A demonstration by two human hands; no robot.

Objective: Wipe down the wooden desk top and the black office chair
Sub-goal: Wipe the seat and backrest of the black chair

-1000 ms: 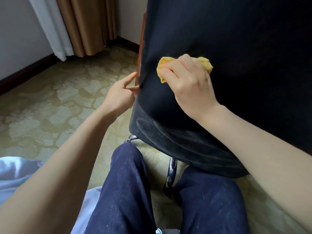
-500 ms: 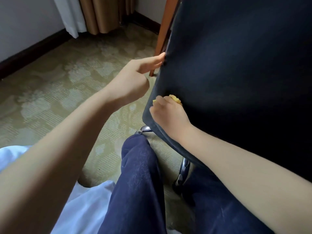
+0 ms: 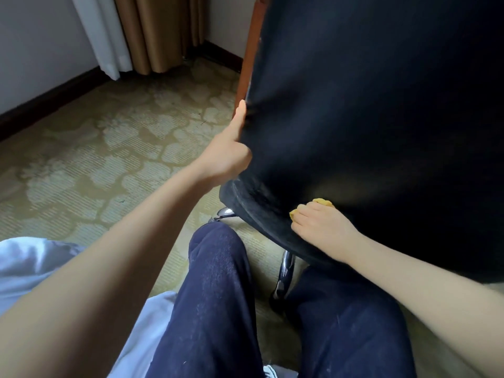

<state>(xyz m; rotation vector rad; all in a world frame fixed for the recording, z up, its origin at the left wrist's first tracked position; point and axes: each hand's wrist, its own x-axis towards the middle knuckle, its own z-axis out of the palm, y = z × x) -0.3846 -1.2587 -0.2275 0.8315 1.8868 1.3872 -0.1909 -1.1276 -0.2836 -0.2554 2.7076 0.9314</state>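
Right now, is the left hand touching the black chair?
Touching. The head view shows the left hand holding the edge of the black chair, thumb flat against it.

Left: carpet [image 3: 103, 148] open from the chair [image 3: 368, 105] to the wall [image 3: 41, 50] and curtain [image 3: 152, 31].
Right: chair back blocks everything; wooden leg [image 3: 249, 50] just beside its left edge.
Below: chrome base [image 3: 285, 271] stands between the knees [image 3: 218, 282], under the seat.
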